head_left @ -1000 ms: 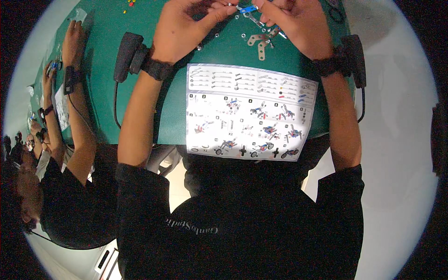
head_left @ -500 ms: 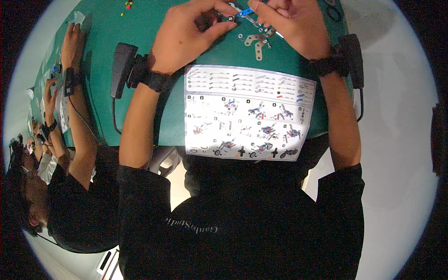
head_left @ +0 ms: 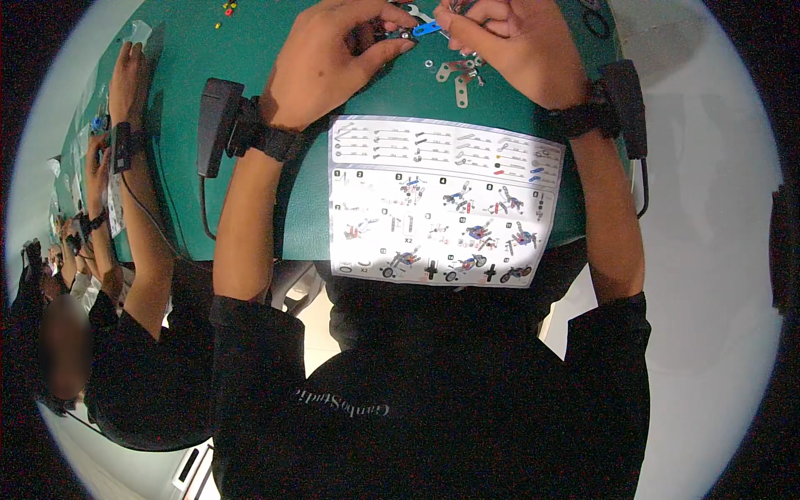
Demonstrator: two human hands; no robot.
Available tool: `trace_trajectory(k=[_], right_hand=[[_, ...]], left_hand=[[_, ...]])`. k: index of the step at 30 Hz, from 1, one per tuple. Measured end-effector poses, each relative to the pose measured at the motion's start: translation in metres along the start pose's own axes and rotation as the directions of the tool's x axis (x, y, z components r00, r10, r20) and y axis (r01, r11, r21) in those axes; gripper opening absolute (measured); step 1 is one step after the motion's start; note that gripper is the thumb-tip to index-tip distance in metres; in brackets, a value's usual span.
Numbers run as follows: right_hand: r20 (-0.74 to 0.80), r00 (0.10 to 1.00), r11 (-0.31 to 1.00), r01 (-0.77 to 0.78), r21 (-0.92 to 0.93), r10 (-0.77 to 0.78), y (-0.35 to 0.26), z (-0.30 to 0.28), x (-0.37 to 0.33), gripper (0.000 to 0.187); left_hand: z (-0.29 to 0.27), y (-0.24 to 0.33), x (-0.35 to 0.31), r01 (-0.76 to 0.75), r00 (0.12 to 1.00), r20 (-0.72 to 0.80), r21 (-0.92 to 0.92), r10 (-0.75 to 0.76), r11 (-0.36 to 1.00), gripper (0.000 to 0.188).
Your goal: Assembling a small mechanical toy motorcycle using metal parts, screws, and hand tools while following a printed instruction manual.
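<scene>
Over the counter (head_left: 242, 33), the right hand (head_left: 517, 58) is pinching the blue perforated strip (head_left: 427, 29) by one end, apparently keeping its holes exposed. The left hand (head_left: 321, 67) is grasping a small metal fastener (head_left: 406, 35) beside the other end. Both hands are angling inward; the instruction sheet (head_left: 442, 200) is overhanging the near edge, presumably for reading.

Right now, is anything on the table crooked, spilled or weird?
The instruction sheet looks a bit odd: it lies slightly crooked, and its lower edge sticks out past the near edge of the green table. Loose metal pieces lie near the right hand, but nothing looks clearly broken.
</scene>
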State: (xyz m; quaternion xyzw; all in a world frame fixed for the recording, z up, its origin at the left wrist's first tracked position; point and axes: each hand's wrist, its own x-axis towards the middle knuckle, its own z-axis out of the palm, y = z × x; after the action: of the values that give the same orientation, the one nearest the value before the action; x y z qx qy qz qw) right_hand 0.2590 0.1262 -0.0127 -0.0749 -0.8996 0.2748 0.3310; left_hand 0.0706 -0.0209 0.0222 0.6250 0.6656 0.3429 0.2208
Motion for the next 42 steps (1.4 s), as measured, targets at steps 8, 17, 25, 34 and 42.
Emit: trace_trajectory(k=[8, 17, 25, 34, 42], right_hand=[[0.139, 0.92, 0.874, -0.392, 0.287, 0.367, -0.008, 0.008, -0.017, 0.019], [-0.013, 0.955, 0.943, -0.291, 0.162, 0.296, 0.006, 0.011, -0.027, 0.016], [-0.106, 0.922, 0.902, -0.333, 0.274, 0.373, -0.001, -0.005, -0.015, 0.012], [-0.06, 0.921, 0.903, -0.364, 0.227, 0.386, -0.005, -0.009, -0.01, 0.012], [-0.088, 0.972, 0.972, -0.207, 0.107, 0.217, 0.001, 0.0, -0.012, 0.014]], left_hand=[[0.014, -0.005, -0.005, -0.028, 0.999, 0.023, 0.064, 0.027, 0.998, 0.024], [0.022, -0.001, -0.004, -0.111, 0.992, -0.043, 0.098, 0.115, 0.989, 0.016], [0.022, -0.004, -0.002, -0.126, 0.992, -0.008, 0.181, 0.13, 0.975, 0.014], [0.013, -0.001, -0.003, 0.002, 0.998, -0.062, 0.109, 0.005, 0.994, 0.011], [0.011, 0.006, -0.002, 0.231, 0.969, -0.054, -0.151, -0.241, 0.961, 0.011]])
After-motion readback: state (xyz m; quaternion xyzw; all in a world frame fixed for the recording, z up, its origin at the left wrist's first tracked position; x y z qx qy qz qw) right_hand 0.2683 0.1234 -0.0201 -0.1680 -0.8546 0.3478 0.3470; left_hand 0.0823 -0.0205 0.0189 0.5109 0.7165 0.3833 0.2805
